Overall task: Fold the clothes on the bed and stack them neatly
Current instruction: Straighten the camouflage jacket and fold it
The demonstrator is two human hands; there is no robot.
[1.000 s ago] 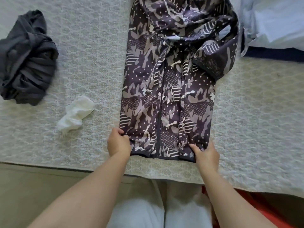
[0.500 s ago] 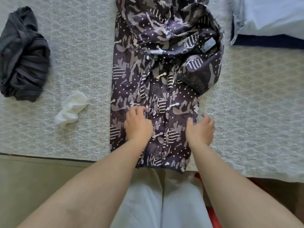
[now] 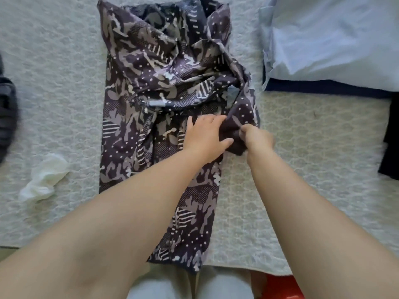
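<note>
A dark camouflage-print jacket (image 3: 151, 87) lies lengthwise on the pale patterned bed cover (image 3: 313, 147), its hem hanging over the near edge. Its right sleeve is folded in across the body. My right hand (image 3: 257, 139) pinches the sleeve cuff (image 3: 232, 134) at the jacket's right side. My left hand (image 3: 205, 137) lies on the jacket beside it, fingers spread and touching the same cuff.
A crumpled white sock (image 3: 45, 178) lies to the left of the jacket. A dark grey garment (image 3: 6, 117) shows at the left edge. A light blue folded garment (image 3: 334, 39) rests on a dark one at the back right; another dark cloth (image 3: 390, 143) sits at the right edge.
Both hands left the jacket's hem, slid up over its body and now meet at the right sleeve cuff. The view has shifted closer and to the right.
</note>
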